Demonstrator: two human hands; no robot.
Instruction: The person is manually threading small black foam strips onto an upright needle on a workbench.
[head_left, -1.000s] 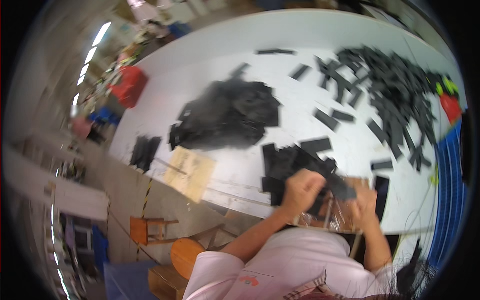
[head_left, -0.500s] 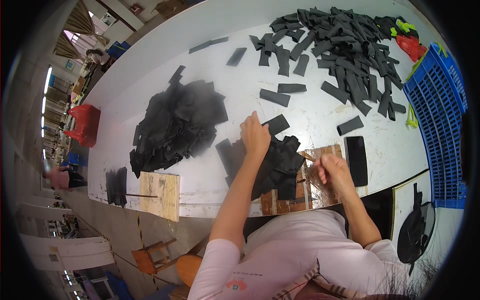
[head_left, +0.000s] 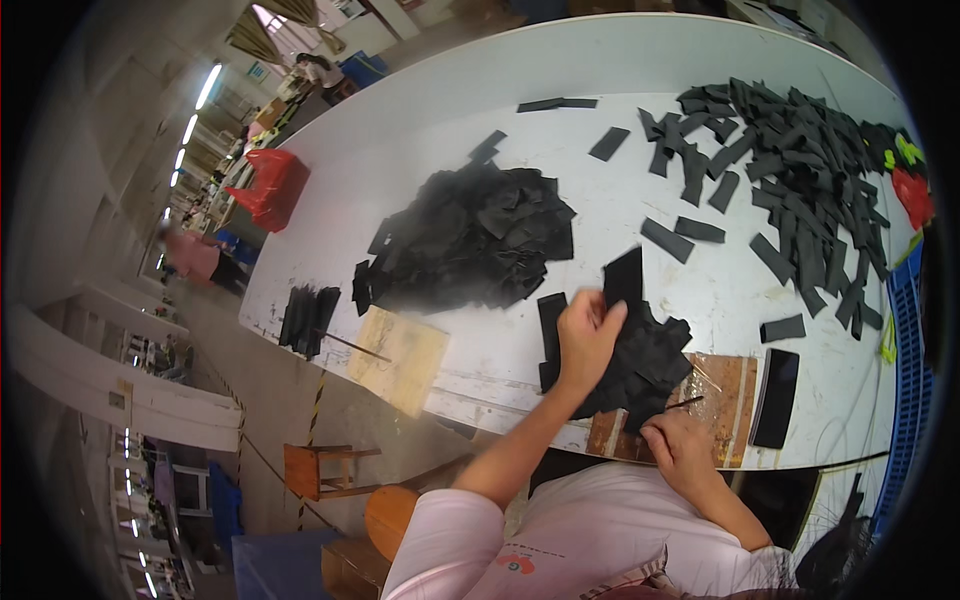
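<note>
My left hand (head_left: 588,338) is closed at the upper left of a small pile of black fabric pieces (head_left: 648,362), with thumb and fingers pinched on one flat black fabric piece (head_left: 625,276) that points away from me. My right hand (head_left: 684,446) is curled low over a brown wooden board (head_left: 733,405), its fingertips at the pile's lower right edge; what they hold, if anything, is hidden. Just above those fingers, a thin dark rod (head_left: 687,403) runs across the board toward the pile. Clear film or tape covers part of the board.
A larger black fabric heap (head_left: 475,235) lies left of centre, and many dark grey folded strips (head_left: 800,180) spread at the back right. A black phone-like slab (head_left: 775,398) sits beside the board. Further out are a pale wooden board (head_left: 400,358), red bag (head_left: 270,188) and blue crate (head_left: 900,350).
The whole view has shifted, so the table sits lower and further right. My left hand now pinches a fabric piece, and my right hand has come down to the pile's near edge.
</note>
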